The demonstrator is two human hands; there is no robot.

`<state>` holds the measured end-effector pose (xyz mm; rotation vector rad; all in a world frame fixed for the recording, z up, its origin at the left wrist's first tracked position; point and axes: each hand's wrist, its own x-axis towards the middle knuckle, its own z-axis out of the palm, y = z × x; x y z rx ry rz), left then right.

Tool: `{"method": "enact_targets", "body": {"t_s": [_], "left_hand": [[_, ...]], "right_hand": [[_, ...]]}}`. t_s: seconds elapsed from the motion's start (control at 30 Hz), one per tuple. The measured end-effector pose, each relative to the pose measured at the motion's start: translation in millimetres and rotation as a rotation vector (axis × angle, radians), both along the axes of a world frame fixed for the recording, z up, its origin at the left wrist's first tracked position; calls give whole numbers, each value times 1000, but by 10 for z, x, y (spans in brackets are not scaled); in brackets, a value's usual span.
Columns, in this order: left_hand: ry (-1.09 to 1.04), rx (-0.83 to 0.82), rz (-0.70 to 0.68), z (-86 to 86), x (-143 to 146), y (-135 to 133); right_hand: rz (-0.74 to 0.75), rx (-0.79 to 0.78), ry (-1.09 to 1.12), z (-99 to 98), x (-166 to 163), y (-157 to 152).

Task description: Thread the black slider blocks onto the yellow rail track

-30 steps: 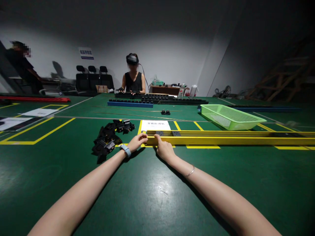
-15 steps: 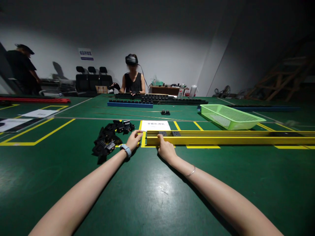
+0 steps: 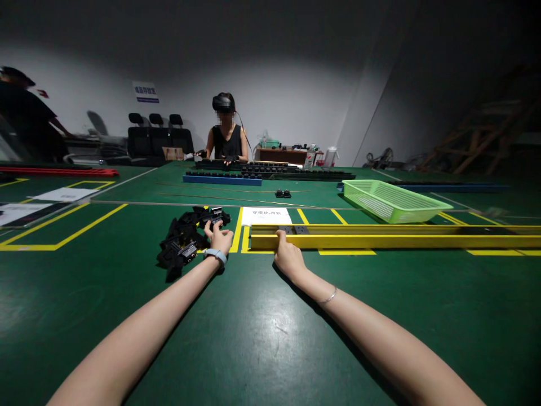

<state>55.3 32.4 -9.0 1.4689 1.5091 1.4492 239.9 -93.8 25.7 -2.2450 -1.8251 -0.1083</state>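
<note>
A long yellow rail point(image 3: 380, 241) lies across the green table point(image 3: 262, 327), running off to the right. Two black blocks point(image 3: 295, 229) sit in its channel near the left end. My right hand point(image 3: 287, 256) grips the rail's near edge close to that end, fingers curled over it. To the left lies a heap of black blocks point(image 3: 186, 239). My left hand point(image 3: 218, 238), with a watch on the wrist, reaches into the right side of the heap, fingers spread and touching a block by the top of the pile.
A white label sheet point(image 3: 265, 216) lies behind the rail's end. A green mesh basket point(image 3: 391, 201) stands at the right. Small black parts point(image 3: 283, 193) lie farther back. A person with a headset point(image 3: 226, 135) works at black and blue rails across the table. Another person point(image 3: 21, 118) stands far left.
My left hand left the rail's end and moved left to the heap of black blocks. My right hand slid slightly right along the rail and still holds it.
</note>
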Motion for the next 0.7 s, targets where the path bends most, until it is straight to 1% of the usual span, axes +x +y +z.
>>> {"method": "enact_targets", "body": {"t_s": [0.13, 0.4, 0.7], "left_hand": [[-23, -4, 50, 23, 10, -1], [-27, -21, -23, 29, -3, -5], [61, -3, 11, 28, -5, -38]], "right_hand": [[-10, 4, 6, -5, 13, -7], [-26, -17, 7, 26, 24, -24], [-34, -46, -3, 56, 2, -33]]}}
